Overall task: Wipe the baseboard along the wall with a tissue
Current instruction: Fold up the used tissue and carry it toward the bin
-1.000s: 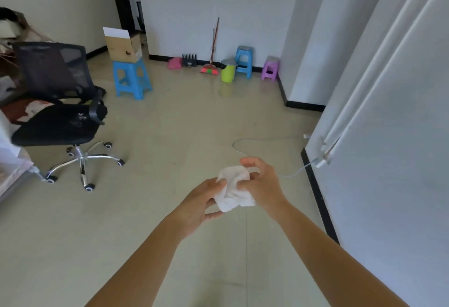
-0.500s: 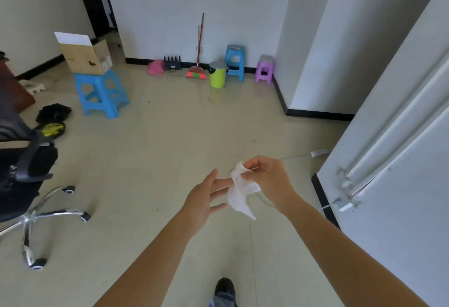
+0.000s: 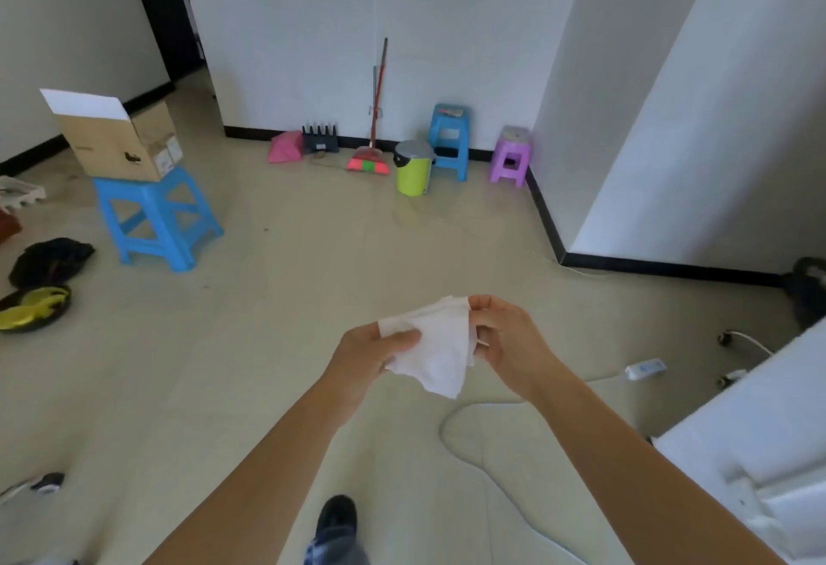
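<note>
Room: pale tiled floor (image 3: 268, 341) lying under white walls; black baseboard (image 3: 670, 267) running along wall foot at far back & round rt corner.
Tissue (image 3: 438, 350): white, creased, hanging spread betw. both hands at mid-frame, above floor, well apart from baseboard.
L hand (image 3: 371, 354): thumb & fingers closing on tissue's left edge, pinching it.
R hand (image 3: 509, 341): thumb & forefinger pinching tissue's upper rt corner; remaining fingers curling behind the sheet.
Lg blue stool (image 3: 156, 216): standing at left, carrying open cardboard box (image 3: 120, 140) on its seat.
Back-wall row, l. to r.: pink dustpan (image 3: 286, 146), black rack (image 3: 319, 140), broom (image 3: 371, 162) leaning upright on wall, green bin (image 3: 413, 169) w/ grey lid, sm blue stool (image 3: 449, 140), purple stool (image 3: 509, 158) sitting in the corner.
Left edge: dark cloth heap (image 3: 49, 258) lying near black bowl (image 3: 33, 307) holding yellow items; type not legible.
Rt side: white power strip (image 3: 646, 370) lying on floor, its cable (image 3: 465, 412) looping beneath R forearm.
Bottom centre: dark shoe (image 3: 337, 515) showing betw. forearms.
</note>
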Demonstrator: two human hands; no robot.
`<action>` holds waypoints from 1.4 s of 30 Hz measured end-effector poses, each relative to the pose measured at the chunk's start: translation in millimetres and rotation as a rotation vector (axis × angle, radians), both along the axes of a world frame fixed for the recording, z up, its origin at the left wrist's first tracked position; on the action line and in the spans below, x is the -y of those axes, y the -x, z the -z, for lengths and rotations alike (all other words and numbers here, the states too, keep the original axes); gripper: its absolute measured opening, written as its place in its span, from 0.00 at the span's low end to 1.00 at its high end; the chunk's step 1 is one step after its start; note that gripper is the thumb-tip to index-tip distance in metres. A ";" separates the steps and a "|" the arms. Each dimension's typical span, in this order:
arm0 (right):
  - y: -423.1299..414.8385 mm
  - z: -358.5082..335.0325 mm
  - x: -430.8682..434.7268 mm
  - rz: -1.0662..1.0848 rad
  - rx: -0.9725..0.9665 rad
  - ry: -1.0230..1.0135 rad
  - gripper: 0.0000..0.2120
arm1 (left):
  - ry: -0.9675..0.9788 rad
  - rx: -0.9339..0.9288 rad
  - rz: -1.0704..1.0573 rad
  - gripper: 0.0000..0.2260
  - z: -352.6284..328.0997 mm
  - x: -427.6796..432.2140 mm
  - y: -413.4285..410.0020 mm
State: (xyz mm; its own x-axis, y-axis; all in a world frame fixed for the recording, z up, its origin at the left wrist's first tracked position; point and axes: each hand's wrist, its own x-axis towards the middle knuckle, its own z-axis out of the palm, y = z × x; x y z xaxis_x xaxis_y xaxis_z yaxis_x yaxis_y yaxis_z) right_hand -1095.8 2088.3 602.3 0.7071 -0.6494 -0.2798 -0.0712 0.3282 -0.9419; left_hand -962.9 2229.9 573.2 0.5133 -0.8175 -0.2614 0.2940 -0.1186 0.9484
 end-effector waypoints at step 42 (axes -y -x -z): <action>-657.1 1.2 1111.4 0.163 0.019 0.151 0.22 | 0.062 0.413 0.256 0.08 -8.9 1142.7 -696.9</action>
State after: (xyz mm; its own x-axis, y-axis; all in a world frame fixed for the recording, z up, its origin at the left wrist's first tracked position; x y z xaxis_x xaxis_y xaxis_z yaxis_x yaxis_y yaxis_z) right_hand -438.8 976.9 601.1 0.5939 -0.7889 -0.1579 -0.0104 0.1888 -0.9820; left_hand -266.0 1087.2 582.1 0.3443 -0.9385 -0.0248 -0.1394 -0.0773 0.9872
